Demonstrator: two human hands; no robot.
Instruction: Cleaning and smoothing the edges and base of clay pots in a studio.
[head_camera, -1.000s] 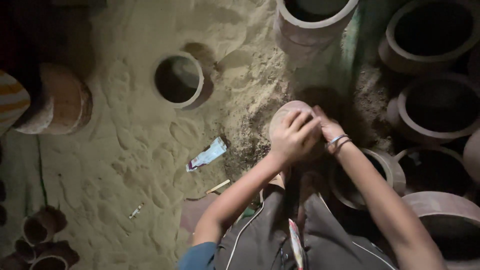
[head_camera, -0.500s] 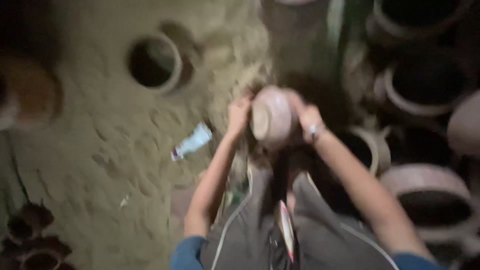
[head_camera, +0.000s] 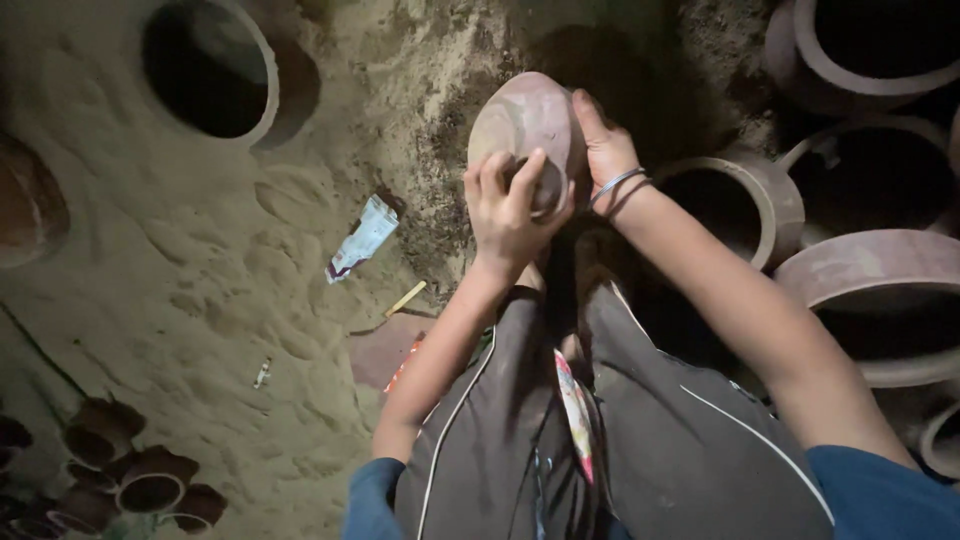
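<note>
Both arms reach forward from the lower edge, bare forearms, blue sleeves at the elbows. Left hand (head_camera: 508, 208) raised in front — fingers curled in, knuckles toward the camera, wrist bent slightly back. Right hand (head_camera: 603, 140) just beyond and beside it, thumb up, palm facing left, fingers wrapped out of sight. Thin bangles on the right wrist. Hands close together — whether they touch, unclear.

Matt, dusty clay pot (head_camera: 525, 125); loose, rough sand (head_camera: 200, 250); crumpled glossy wrapper (head_camera: 362, 238).
</note>
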